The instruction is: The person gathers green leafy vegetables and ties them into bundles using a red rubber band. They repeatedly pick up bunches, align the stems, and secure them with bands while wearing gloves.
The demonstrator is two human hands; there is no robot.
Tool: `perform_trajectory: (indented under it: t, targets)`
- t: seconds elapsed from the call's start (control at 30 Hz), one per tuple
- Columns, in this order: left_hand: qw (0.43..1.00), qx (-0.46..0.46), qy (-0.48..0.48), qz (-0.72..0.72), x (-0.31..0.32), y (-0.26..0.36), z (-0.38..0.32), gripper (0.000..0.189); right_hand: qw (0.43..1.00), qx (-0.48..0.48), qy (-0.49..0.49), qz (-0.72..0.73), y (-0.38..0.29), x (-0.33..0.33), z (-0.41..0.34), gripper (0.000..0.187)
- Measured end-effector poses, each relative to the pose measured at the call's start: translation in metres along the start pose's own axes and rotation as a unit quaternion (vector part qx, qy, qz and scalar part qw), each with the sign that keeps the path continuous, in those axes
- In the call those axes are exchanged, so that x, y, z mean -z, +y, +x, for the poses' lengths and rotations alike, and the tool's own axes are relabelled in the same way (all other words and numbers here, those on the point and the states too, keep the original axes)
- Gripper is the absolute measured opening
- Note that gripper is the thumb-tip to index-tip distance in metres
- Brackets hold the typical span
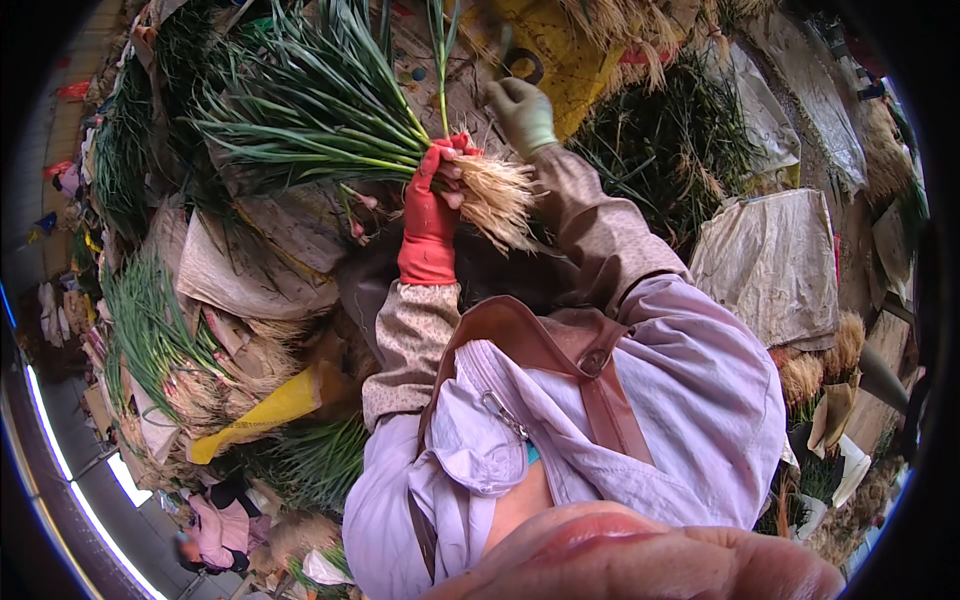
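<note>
My left hand (429, 214), in a red rubber glove, holds a bunch of young garlic plants (322, 139) around the pale stems, just above the bulbs. Long green leaves fan out to the upper left. The cream-coloured roots (499, 196) hang off to the right of the glove. One stalk (442, 82) stands up apart from the other leaves. To the right of the bunch, my right hand (523, 114) wears a pale green glove with curled fingers; whether it grips anything is not clear. Loose garlic bulbs (365, 201) lie left of my red glove.
A yellow sack (577, 45) with a dark ring (523, 66) lies beyond my right hand. Heaped green leaves (660, 142) and a folded whitish sack (769, 259) are at right. More garlic bunches (161, 337) lie at left. Another person (217, 525) is at lower left.
</note>
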State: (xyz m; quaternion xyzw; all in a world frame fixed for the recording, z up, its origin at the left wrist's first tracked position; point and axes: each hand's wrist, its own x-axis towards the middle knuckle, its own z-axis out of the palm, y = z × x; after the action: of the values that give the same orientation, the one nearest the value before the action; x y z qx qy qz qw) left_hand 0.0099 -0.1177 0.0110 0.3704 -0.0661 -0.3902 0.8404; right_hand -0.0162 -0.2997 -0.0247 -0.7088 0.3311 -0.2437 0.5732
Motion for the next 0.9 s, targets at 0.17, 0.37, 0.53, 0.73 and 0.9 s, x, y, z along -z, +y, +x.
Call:
perform_trajectory:
  t: [0.17,0.37,0.53,0.73,0.9]
  targets:
    - [0.99,-0.053,0.082,-0.098,-0.004,0.017,-0.001,0.035,0.749,0.021,-0.47,-0.467,-0.011,0.014,0.06,0.03]
    - [0.993,0.025,-0.074,-0.089,-0.013,0.027,0.007,0.049,0.852,0.189,-0.1,-0.477,-0.076,-0.013,0.125,0.037]
    - [0.96,0.134,-0.086,-0.229,0.001,0.031,0.019,0.033,0.884,0.274,-0.088,-0.368,-0.065,0.013,0.051,0.034]
    - [0.993,0.107,0.039,0.001,0.016,0.012,0.003,0.026,0.978,-0.017,-0.21,0.002,-0.041,0.034,-0.016,0.044]
    - [0.994,0.099,0.048,-0.01,0.012,0.005,-0.019,0.03,0.906,-0.137,-0.317,0.244,-0.047,-0.007,-0.02,0.03]
